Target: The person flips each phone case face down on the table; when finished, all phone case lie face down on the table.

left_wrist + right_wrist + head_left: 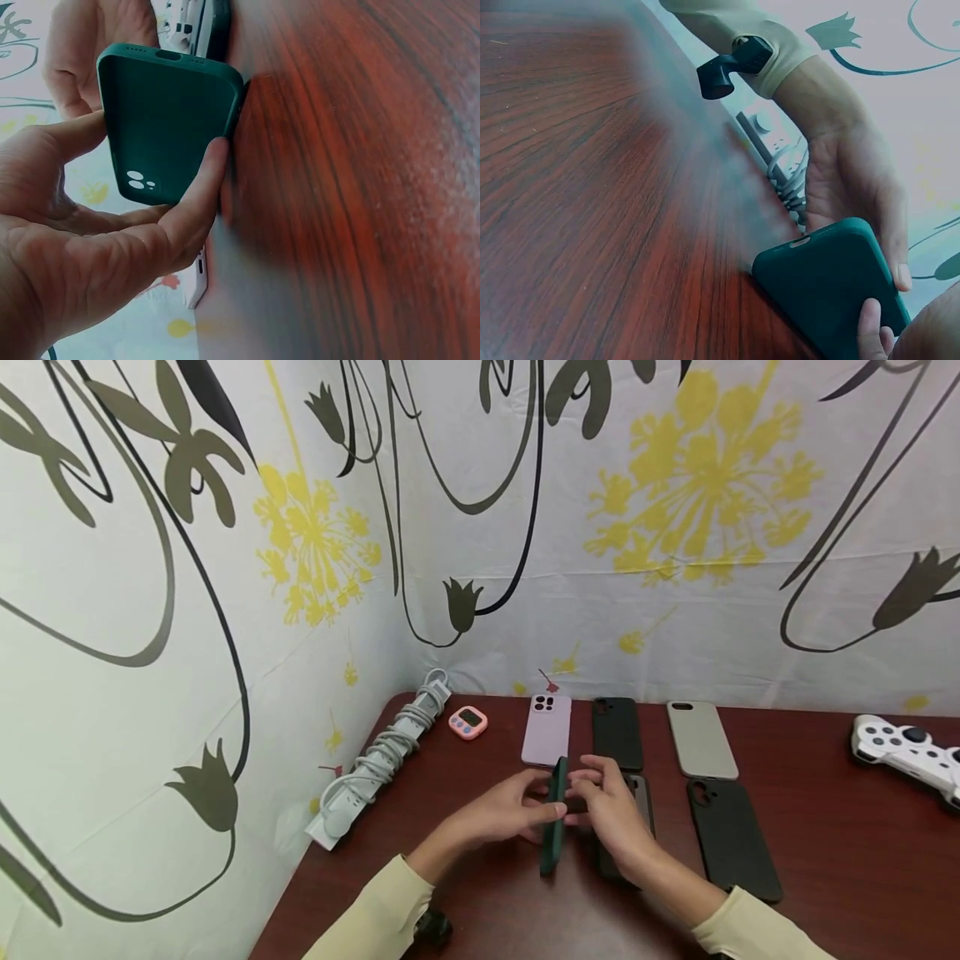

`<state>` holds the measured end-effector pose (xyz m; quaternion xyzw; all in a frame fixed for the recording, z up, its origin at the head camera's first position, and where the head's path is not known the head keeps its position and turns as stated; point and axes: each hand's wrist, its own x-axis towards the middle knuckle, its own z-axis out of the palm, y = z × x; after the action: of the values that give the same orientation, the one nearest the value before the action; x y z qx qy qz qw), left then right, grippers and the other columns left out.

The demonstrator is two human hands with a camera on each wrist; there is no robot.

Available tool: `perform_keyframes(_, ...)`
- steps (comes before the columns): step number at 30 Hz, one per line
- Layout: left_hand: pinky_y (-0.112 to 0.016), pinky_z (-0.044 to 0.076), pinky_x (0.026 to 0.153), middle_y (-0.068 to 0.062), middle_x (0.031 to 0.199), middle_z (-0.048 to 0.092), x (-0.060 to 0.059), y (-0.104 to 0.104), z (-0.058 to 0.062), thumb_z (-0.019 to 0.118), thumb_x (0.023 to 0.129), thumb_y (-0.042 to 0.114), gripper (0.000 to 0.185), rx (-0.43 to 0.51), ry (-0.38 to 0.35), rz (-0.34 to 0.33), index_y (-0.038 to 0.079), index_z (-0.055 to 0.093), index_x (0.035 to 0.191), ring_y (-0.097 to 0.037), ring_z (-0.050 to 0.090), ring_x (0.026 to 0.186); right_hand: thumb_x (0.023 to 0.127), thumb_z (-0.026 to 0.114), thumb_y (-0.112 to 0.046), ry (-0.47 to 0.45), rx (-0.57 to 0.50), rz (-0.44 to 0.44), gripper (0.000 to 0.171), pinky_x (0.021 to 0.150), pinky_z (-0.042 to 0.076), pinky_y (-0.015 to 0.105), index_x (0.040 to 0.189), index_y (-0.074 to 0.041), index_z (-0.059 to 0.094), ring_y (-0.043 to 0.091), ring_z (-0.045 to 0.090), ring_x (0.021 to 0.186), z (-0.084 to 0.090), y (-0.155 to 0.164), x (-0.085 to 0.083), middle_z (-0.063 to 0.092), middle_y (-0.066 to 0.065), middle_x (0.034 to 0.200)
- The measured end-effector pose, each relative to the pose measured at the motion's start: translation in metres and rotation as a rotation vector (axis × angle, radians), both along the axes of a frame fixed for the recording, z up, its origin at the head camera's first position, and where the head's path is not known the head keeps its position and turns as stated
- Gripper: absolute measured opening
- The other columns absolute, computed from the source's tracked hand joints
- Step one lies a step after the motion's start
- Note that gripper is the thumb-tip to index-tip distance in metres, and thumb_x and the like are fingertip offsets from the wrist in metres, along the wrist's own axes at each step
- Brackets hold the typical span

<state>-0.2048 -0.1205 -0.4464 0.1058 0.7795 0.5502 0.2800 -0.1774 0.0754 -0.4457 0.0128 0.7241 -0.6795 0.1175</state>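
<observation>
Both hands pinch the dark green phone case (554, 827) on edge on the near middle of the wooden table (825, 827), left hand (501, 814) and right hand (611, 814) on opposite faces; uneven squeezing could tip it onto the black case (733, 839) at right.

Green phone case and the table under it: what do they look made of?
Green phone case: probably soft silicone or matte plastic, going by its even, glare-free surface and rounded edges. Table: reddish-brown wood or wood-look laminate with visible streaky grain and a slight sheen; which one cannot be told.
</observation>
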Motion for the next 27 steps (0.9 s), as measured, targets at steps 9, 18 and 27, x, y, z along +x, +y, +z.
perform_keyframes(9,-0.045,0.067,0.086,-0.013,0.138,0.064,0.002,-0.014,0.004,0.071,0.103,0.017,0.056,0.093,0.013,0.034,0.014,0.048,0.154,-0.023,0.075,0.104,0.11,0.044,-0.009,0.025,-0.015,0.007,0.05,0.085,0.066,0.038,0.157,-0.002,0.028,0.029,0.062,0.121,-0.005,-0.016,0.001,0.049,0.023,0.144)
perform_keyframes(18,-0.044,0.066,0.084,-0.014,0.137,0.063,0.002,-0.031,0.006,0.069,0.102,0.009,0.058,0.063,0.077,0.062,0.013,0.048,0.156,-0.023,0.072,0.108,0.097,0.071,-0.006,0.13,0.21,0.095,0.057,0.088,0.062,0.041,0.149,-0.003,0.047,0.023,0.066,0.113,-0.016,-0.023,0.001,0.06,0.018,0.136)
perform_keyframes(27,-0.037,0.066,0.078,-0.016,0.131,0.065,0.006,-0.046,0.0,0.063,0.102,0.0,0.058,0.011,0.127,0.078,0.007,0.045,0.157,-0.019,0.072,0.104,0.083,0.087,-0.004,0.229,0.402,0.156,0.067,0.095,0.056,0.042,0.143,-0.005,0.057,0.02,0.063,0.109,-0.024,-0.026,-0.001,0.061,0.011,0.128)
